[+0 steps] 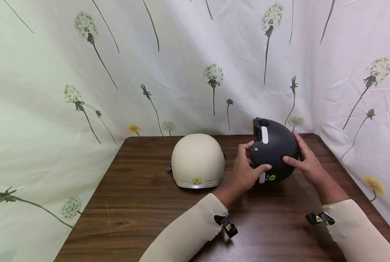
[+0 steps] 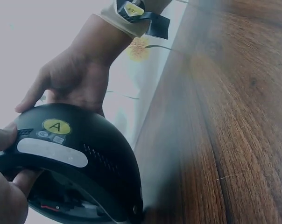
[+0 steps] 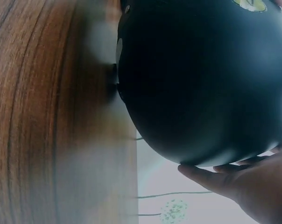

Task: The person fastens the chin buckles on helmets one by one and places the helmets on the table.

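A matte black helmet (image 1: 276, 147) is tipped onto its side at the table's right, its opening facing left. My left hand (image 1: 241, 170) grips its rim, thumb on the outer shell and fingers reaching inside, as the left wrist view also shows. Against the rounded crown, my right hand (image 1: 309, 163) holds the shell with fingers and thumb spread apart. White strips and a yellow "A" sticker (image 2: 57, 126) mark the black shell. Left of it, a cream helmet (image 1: 198, 160) sits dome up on the table, untouched. Whether the black helmet touches the tabletop I cannot tell.
Both helmets are at a dark wood-grain table (image 1: 126, 218). White fabric with a dandelion print (image 1: 181, 72) hangs behind it and along both sides. A black strap (image 1: 226, 225) is on the left wrist and another strap (image 1: 320, 218) on the right.
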Demonstrator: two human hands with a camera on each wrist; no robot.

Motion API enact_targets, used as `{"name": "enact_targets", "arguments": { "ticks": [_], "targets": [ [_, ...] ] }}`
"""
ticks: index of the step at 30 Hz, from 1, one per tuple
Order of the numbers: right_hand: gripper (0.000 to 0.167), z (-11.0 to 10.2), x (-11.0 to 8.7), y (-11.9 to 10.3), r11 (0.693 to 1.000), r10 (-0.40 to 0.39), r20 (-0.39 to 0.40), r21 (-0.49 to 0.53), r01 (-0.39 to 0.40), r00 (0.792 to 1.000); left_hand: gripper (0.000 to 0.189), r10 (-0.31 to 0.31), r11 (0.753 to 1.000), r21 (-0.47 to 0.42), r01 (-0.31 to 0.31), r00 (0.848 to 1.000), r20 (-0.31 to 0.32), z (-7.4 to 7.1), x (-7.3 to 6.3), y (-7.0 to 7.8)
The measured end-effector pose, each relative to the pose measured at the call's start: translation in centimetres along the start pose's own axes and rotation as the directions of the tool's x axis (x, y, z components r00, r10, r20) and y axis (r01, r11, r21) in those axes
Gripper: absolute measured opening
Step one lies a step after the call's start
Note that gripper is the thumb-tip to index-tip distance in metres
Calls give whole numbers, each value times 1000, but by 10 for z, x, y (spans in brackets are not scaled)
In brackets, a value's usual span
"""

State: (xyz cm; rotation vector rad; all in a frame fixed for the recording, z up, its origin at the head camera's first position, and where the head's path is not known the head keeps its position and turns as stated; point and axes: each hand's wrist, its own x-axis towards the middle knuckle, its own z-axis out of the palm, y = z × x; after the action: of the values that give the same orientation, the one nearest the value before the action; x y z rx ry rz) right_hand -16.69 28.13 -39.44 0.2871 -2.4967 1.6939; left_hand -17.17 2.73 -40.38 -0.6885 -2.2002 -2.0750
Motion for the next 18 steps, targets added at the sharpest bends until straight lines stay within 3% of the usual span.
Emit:
{"name": "enact_targets", "arguments": {
  "ticks": [10, 14, 18],
  "targets": [
    [108, -4, 4, -7, 988, 57, 14, -146, -54, 998, 87, 7, 1000, 25, -6, 999, -35, -2, -1, 0],
    [110, -2, 5, -10, 984, 67, 15, -168, -63, 998, 83, 33, 987, 157, -20, 996, -80, -3, -1, 3],
    [111, 0, 5, -13, 981, 61, 8, -188, -58, 998, 82, 82, 945, 324, -44, 991, -107, -4, -1, 9]
  ]
}}
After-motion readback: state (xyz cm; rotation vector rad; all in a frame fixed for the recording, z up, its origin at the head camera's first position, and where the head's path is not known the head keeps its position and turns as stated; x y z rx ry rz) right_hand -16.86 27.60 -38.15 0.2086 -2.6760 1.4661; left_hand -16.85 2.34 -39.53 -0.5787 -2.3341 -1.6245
